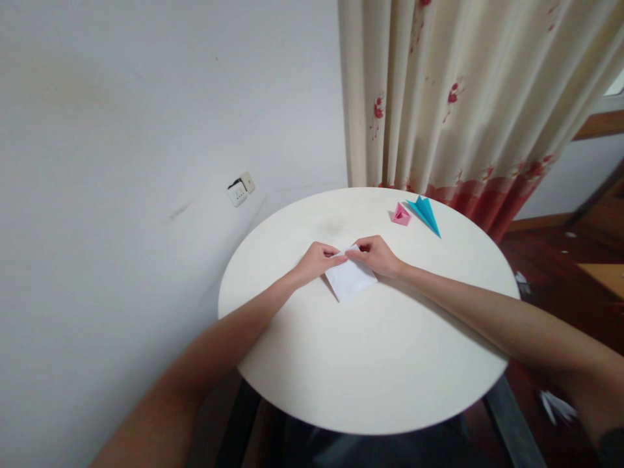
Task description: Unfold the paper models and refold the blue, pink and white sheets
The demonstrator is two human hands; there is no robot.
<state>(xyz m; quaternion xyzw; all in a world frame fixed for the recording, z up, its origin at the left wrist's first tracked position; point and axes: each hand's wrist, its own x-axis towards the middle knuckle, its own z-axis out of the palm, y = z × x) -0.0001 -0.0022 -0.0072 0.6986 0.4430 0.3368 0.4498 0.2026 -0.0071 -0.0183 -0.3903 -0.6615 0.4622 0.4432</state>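
Head view shows us both of our hands meeting at the far edge of a white sheet of paper (350, 281) that lies flat on the round white table (370, 377), a little beyond the table's middle. Our left hand (318, 259) comes in from the near left with the fingers curled, their tips pinching the paper's far corner; our right hand (377, 255) comes in from the near right, knuckles up, its fingertips closed on the same far edge just beside the left ones, so the two hands almost touch. The paper sits turned like a diamond, one corner pointing toward us, and it looks already folded, though we cannot tell how many layers it has. We can read no writing on it. Both forearms are bare and stretch low over the tabletop, the left one crossing the near left rim, the right one crossing the right rim. Farther off, near the far right edge of the table, a small pink folded paper shape (400, 214) stands just beside a blue folded paper dart (425, 213). Behind them hangs a cream curtain (463, 97) with red flowers, and on the white wall to the left sits a wall socket (240, 189), its markings too small to read.
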